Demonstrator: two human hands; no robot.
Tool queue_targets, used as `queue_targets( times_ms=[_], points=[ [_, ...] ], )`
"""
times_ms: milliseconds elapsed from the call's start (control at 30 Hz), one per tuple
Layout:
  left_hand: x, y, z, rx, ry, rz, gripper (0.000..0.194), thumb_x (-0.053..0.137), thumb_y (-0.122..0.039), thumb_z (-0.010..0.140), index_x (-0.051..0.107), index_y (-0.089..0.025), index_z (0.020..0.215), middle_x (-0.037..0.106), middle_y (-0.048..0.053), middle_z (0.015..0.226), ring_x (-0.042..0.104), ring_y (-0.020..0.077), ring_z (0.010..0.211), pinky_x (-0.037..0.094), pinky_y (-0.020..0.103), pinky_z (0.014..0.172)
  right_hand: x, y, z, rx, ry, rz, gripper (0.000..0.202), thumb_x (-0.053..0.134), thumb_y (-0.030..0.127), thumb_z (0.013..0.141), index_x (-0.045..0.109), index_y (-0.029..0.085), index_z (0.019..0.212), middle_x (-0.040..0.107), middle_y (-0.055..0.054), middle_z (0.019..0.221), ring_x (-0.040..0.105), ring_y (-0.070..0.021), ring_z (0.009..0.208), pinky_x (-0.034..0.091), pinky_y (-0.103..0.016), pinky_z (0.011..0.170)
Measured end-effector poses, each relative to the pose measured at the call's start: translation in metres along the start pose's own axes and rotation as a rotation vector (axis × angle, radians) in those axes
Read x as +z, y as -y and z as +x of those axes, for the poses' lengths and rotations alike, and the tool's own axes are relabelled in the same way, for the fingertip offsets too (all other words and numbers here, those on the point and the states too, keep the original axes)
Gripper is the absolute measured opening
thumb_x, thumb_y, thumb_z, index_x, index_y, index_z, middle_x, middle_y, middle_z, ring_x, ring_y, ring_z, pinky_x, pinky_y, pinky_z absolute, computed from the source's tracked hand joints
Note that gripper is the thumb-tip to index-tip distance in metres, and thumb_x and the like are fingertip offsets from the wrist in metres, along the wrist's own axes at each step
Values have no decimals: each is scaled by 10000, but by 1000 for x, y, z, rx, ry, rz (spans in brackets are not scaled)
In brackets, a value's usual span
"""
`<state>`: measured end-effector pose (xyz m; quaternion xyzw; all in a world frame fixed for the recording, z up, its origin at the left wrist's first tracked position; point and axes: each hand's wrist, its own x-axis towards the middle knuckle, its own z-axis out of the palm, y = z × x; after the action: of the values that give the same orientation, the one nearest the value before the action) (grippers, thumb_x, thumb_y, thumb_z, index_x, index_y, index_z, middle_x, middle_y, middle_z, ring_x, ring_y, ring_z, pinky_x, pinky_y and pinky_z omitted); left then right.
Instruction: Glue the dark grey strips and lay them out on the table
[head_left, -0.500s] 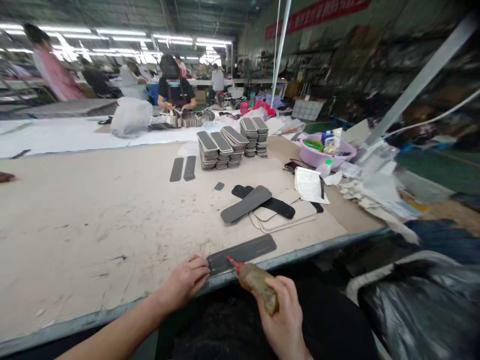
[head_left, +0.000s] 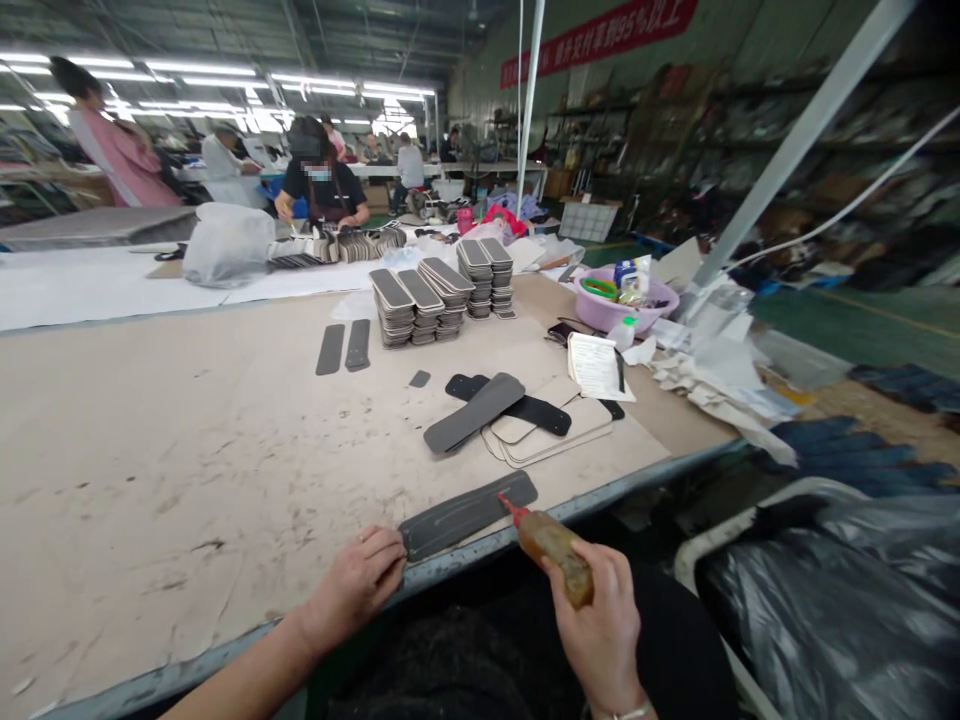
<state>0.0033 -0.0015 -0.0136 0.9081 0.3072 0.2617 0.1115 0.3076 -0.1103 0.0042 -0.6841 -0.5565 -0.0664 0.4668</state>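
Note:
A long dark grey strip (head_left: 457,518) with rounded corners lies along the table's front edge, with thin pale lines on its surface. My left hand (head_left: 365,572) pinches the strip's left end, fingers together. My right hand (head_left: 600,610) is wrapped round a yellowish-brown squeeze bottle (head_left: 555,550). The bottle's red nozzle (head_left: 513,508) points at the strip near its right end. Behind the strip, a grey piece (head_left: 474,412) lies across a black piece (head_left: 544,411), with pale rounded sheets (head_left: 555,440) partly under them.
Stacks of grey-topped pieces (head_left: 424,310) stand farther back, with two grey strips (head_left: 330,349) to their left. A purple basin (head_left: 626,312) and a notebook (head_left: 595,366) are at the right. Across the table sits a masked person (head_left: 322,185).
My right hand and the bottle have moved right, carrying the nozzle from the strip's middle toward its right end. My left hand still holds the left end. The camera view has shifted slightly.

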Motion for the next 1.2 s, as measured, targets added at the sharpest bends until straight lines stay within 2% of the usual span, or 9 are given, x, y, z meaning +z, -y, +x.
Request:
queue_targets(
  times_ms=[100, 267, 533, 800, 1000, 1200],
  points=[
    [0, 0, 0, 1, -1, 7, 171, 461, -141, 921, 631, -157, 908, 635, 75, 865, 582, 160, 809, 513, 294, 770, 1, 2, -3, -2, 27, 52, 288, 622, 340, 874, 544, 183, 1103, 524, -95, 1005, 569, -212, 900, 522, -363, 783],
    [0, -1, 0, -1, -6, 0, 154, 468, -134, 919, 621, -157, 918, 633, 72, 889, 578, 159, 822, 505, 297, 784, -5, -7, 7, 11, -71, -21, 279, 625, 352, 871, 549, 169, 1067, 533, -91, 969, 554, -219, 881, 506, -379, 784],
    [2, -1, 1, 10, -10, -2, 129, 471, -109, 916, 588, -160, 934, 622, 68, 888, 565, 163, 814, 489, 300, 758, -10, -18, 14, 42, -111, -15, 295, 629, 382, 868, 539, 171, 1053, 553, -84, 948, 546, -221, 869, 481, -385, 791],
    [1, -1, 1, -4, 9, 7, 150, 454, -128, 924, 600, -162, 931, 625, 73, 889, 583, 165, 840, 502, 295, 787, -12, -25, 16, 107, -131, -10, 328, 635, 416, 858, 545, 174, 1062, 549, -71, 946, 542, -206, 847, 474, -354, 770],
    [-1, -2, 3, 7, -6, 21, 154, 456, -143, 920, 609, -164, 910, 637, 74, 868, 597, 159, 803, 519, 276, 758, -6, -31, 23, 131, -122, 8, 305, 617, 418, 866, 550, 185, 1053, 551, -66, 938, 543, -210, 843, 473, -370, 778],
    [0, -2, 3, 6, 0, 31, 149, 456, -133, 916, 601, -170, 911, 638, 77, 878, 598, 171, 820, 520, 289, 757, -10, -35, 15, 156, -120, -20, 324, 626, 431, 856, 554, 185, 1054, 555, -63, 922, 550, -210, 823, 474, -371, 768]
  ],
)
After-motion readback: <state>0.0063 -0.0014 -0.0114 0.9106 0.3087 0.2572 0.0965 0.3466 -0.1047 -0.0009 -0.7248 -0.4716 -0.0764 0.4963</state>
